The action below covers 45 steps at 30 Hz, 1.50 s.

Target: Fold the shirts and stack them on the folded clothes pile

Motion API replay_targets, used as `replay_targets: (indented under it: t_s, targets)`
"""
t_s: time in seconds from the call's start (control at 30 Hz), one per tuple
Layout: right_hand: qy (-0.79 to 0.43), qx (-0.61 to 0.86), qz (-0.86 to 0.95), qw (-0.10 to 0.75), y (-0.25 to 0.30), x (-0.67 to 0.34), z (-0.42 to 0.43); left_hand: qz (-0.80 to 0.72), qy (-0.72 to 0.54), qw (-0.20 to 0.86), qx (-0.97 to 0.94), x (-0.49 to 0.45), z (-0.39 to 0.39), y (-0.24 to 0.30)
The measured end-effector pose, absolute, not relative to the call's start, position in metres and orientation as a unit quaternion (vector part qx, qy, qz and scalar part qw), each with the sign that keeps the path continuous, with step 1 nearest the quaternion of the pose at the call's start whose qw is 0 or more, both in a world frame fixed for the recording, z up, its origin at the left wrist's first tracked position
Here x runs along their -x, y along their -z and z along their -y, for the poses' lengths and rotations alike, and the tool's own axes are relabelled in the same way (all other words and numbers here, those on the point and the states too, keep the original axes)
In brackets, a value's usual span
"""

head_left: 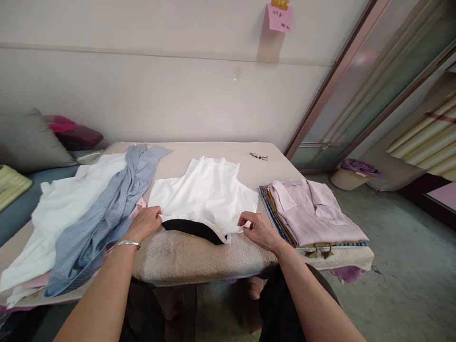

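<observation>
A white top [210, 190] lies spread on the padded couch surface in front of me, its narrower end toward the wall. Along its near edge shows a curved black strip [192, 229]. My left hand [144, 223], with a bracelet on the wrist, pinches the top's near left corner. At the near right corner, my right hand [259, 230] has thumb and finger closed on the fabric edge. Whether the black strip belongs to the top or is a separate piece beneath it, I cannot tell.
To the left lie a blue striped shirt [103, 218] and a white garment [67, 209] in a loose heap. On the right is a folded stack topped by a pale pink shirt [313, 209]. Glasses [259, 156] rest near the wall; a bin [351, 178] stands beyond.
</observation>
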State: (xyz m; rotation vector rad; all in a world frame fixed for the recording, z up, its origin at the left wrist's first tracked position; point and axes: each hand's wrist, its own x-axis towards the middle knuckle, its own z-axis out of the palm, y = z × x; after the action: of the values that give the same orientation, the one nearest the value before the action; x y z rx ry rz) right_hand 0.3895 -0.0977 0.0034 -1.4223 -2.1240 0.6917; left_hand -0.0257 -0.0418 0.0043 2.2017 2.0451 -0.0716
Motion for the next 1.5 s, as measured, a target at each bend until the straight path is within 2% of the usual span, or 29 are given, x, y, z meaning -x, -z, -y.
replay_targets:
  t_s: [0.17, 0.3, 0.4, 0.57, 0.9, 1.27, 1.5]
  targets:
    - [-0.227, 0.527, 0.802, 0.164, 0.007, -0.381, 0.086, -0.677, 0.021, 0.069, -0.733, 0.029, 0.04, -0.002]
    - [-0.161, 0.579, 0.774, 0.202, 0.004, -0.374, 0.082, -0.679, 0.02, 0.07, -0.731, 0.031, 0.037, 0.0]
    - [-0.18, 0.558, 0.781, 0.217, 0.0, -0.374, 0.086, -0.68, 0.019, 0.07, -0.73, 0.032, 0.037, 0.0]
    - [-0.261, 0.492, 0.81, 0.183, 0.004, -0.376, 0.09, -0.677, 0.016, 0.071, -0.732, 0.031, 0.037, -0.001]
    - [-0.209, 0.525, 0.804, 0.184, 0.014, -0.371, 0.073, -0.677, 0.016, 0.068, -0.733, 0.034, 0.034, 0.003]
    - [-0.223, 0.497, 0.825, 0.15, 0.011, -0.376, 0.075, -0.679, 0.011, 0.065, -0.731, 0.035, 0.032, 0.003]
    - [-0.191, 0.499, 0.838, 0.114, 0.012, -0.375, 0.076, -0.679, 0.011, 0.068, -0.731, 0.035, 0.033, 0.002]
